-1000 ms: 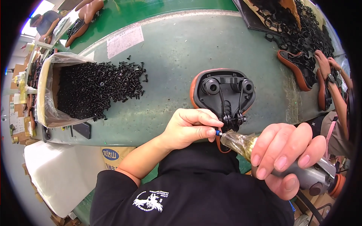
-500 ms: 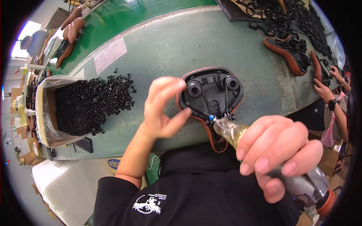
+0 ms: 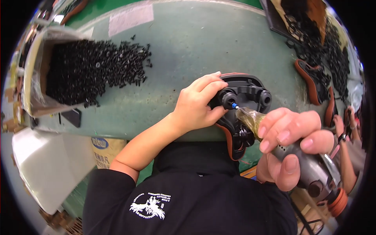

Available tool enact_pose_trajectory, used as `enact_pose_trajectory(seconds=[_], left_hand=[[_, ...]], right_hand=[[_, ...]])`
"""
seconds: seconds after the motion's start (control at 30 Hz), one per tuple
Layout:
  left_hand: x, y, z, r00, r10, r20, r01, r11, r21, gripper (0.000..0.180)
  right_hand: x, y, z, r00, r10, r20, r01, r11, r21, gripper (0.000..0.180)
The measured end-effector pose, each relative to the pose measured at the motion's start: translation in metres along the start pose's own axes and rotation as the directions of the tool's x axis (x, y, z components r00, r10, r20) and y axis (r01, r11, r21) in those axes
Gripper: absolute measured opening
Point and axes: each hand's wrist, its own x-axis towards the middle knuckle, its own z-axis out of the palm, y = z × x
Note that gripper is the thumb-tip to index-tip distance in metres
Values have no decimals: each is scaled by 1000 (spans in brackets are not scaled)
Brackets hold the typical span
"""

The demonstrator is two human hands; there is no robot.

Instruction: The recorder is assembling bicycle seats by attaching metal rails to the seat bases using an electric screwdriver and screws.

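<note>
A bicycle saddle lies underside up on the green table, its brown-edged nose towards me. My left hand is closed on the saddle's left edge, thumb near the left round bumper. In my right hand is a grey power screwdriver, its front wrapped in clear film and its rear end orange. The blue-collared bit points into the left bumper; whether it touches a screw there is too small to tell. A second round bumper shows at the saddle's right.
Black screws spill from a plastic-lined carton at the left. A dark flat box lies near the front edge. Further saddles and black parts crowd the right. Another person's hand is at the far right.
My left hand has moved from beside the saddle onto its edge. The screwdriver bit has gone from the saddle's middle to its left bumper. The view has shifted, and the saddle appears turned.
</note>
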Motion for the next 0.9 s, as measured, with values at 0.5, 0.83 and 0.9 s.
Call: enact_pose_trajectory(seconds=[0.5,0.83,0.9], left_hand=[[-18,-17,12,983,-44,-178,-9,959,-284,38],[-15,-22,4,989,-66,-136,15,938,-346,41],[-17,-20,-1,991,-49,-125,7,947,-322,41]], right_hand=[[2,37,18,958,5,287,47,983,-176,36],[11,48,39,974,189,121,-174,976,-128,25],[11,41,43,971,213,104,-197,969,-151,34]])
